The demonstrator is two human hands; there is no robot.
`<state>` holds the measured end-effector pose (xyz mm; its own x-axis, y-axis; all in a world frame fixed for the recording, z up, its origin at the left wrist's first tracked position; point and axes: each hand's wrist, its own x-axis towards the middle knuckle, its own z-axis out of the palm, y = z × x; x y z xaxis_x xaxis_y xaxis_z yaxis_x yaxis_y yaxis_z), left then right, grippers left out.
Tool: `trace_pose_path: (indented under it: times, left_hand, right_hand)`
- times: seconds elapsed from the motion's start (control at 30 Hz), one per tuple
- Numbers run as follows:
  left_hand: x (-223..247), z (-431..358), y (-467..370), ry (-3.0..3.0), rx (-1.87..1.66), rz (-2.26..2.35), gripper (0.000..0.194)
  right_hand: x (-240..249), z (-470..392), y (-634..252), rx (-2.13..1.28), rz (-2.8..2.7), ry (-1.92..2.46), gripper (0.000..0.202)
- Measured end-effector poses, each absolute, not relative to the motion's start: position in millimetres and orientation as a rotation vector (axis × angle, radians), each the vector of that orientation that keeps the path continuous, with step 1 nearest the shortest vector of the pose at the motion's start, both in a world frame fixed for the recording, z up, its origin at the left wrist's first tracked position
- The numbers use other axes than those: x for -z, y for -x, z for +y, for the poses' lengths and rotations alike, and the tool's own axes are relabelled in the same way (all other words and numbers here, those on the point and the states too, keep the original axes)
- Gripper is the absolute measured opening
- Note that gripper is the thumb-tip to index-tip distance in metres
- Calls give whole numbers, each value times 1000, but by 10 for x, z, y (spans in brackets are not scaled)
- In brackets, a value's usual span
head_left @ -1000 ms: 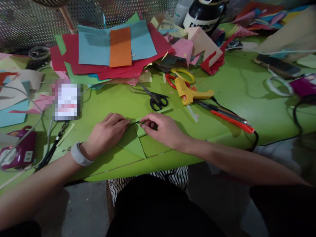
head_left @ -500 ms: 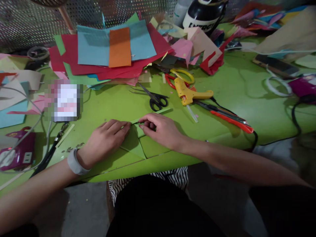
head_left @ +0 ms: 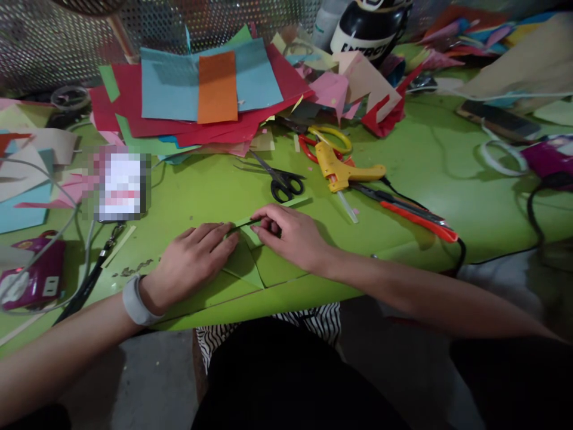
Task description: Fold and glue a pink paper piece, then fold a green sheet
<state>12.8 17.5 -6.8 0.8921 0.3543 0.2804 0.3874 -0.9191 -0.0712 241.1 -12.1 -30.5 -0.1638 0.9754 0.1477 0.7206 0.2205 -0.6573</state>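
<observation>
My left hand (head_left: 194, 254) lies palm down with its fingers stretched out over a piece of green paper (head_left: 246, 266), pressing it against the green tabletop. Between the two hands runs a thin dark stick-like piece (head_left: 244, 224) along the paper's upper edge. My right hand (head_left: 290, 236) pinches its right end between thumb and fingers. Its left end disappears at my left fingertips. A narrow green strip (head_left: 298, 202) shows just past my right knuckles. Black-handled scissors (head_left: 284, 181) lie a little beyond my right hand.
A yellow glue gun (head_left: 342, 167), a red-handled cutter (head_left: 416, 215) and red-and-yellow-handled scissors (head_left: 333, 138) lie to the right. Stacked coloured paper (head_left: 170, 86) stands at the back. A phone (head_left: 499, 118) is far right; a purple box with cables (head_left: 33, 269) sits left.
My left hand has slid slightly left and toward me, so more of the thin dark piece shows between the hands. My right hand stays almost in place.
</observation>
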Motion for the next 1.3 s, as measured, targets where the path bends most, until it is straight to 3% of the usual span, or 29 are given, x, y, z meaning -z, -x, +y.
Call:
trace_pose_path:
  times: [1.3]
  left_hand:
    - [73, 66, -194, 2890, 317, -505, 25]
  right_hand:
    - [341, -122, -2400, -459, -2039, 1524, 7]
